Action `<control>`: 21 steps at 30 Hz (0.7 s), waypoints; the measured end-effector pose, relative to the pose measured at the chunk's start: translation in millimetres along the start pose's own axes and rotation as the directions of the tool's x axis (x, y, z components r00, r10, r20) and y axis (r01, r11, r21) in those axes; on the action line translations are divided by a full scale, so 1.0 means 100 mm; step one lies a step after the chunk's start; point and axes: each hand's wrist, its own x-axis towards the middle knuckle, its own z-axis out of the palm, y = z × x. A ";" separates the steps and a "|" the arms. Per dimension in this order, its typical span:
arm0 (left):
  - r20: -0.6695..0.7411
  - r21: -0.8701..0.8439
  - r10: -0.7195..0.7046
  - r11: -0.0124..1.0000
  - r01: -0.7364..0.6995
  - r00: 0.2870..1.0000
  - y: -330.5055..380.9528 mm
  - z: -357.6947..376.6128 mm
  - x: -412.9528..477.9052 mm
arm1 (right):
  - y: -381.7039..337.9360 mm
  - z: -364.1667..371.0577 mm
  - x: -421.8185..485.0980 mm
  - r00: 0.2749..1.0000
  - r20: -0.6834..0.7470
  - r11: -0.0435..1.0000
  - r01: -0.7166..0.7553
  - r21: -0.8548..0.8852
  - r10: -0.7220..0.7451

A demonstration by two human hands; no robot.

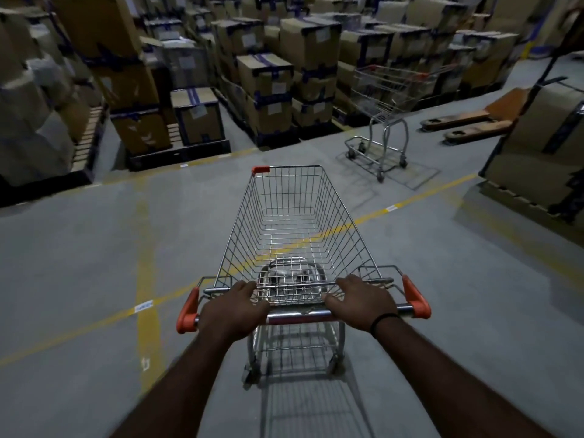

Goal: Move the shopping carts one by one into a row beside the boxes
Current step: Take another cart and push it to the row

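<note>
While you stood on the grey concrete floor (79, 263) of the warehouse, your two hands held the silver wire shopping cart (294, 222) by its chrome handle bar (300, 317), which ran between two orange plastic end caps. Your left hand (234, 311) was curled over the bar near the left cap. Your right hand (360, 303), with a thin black band (384, 320) at the wrist, was curled over it nearer the right cap. The fingers of both lay over the top of the bar toward the basket, and the thumbs pointed inward toward the middle. I judge that you held it so wide, one hand on each side of the middle, because then you could steer the front as well as push. The cart stood out in the open aisle, over a yellow painted line (147, 235). Its nose pointed toward the stacked brown cardboard boxes with blue tape (265, 77), but it was well apart from them. A second wire shopping cart with red corners (388, 86) stood just beside those boxes, ahead and to the right, and it seemed to be the start of the row. An orange pallet jack (467, 116) lay with its forks on the floor to the right of that cart, so the place for your cart was probably at its left side.
</note>
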 end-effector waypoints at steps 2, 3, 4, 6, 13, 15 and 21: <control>-0.006 0.005 0.018 1.000 -0.018 1.000 0.10 -0.03 0.27 | 0.10 -0.07 0.19 1.000 -0.003 1.000 -0.027 0.006 0.027; -0.007 0.005 0.025 1.000 -0.025 1.000 0.15 -0.06 0.41 | 0.14 -0.11 0.29 0.999 -0.003 0.999 -0.038 0.009 0.038; -0.006 0.007 0.034 0.999 -0.033 0.999 0.20 -0.08 0.56 | 0.19 -0.16 0.40 0.999 -0.007 0.999 -0.048 0.014 0.048; -0.002 0.015 0.056 0.998 -0.056 0.998 0.31 -0.15 0.86 | 0.28 -0.26 0.63 0.998 -0.019 0.998 -0.067 0.020 0.068; 0.001 -0.001 0.146 0.989 -0.146 0.989 0.75 -0.41 2.10 | 0.61 -0.67 1.65 0.984 -0.077 0.986 -0.160 0.045 0.163; 0.014 -0.002 0.168 0.986 -0.168 0.986 0.86 -0.50 2.49 | 0.69 -0.79 1.96 0.980 -0.081 0.982 -0.181 0.047 0.184; 0.044 0.006 0.210 0.978 -0.211 0.977 1.13 -0.76 3.56 | 0.89 -1.09 2.86 0.956 -0.106 0.960 -0.267 0.081 0.275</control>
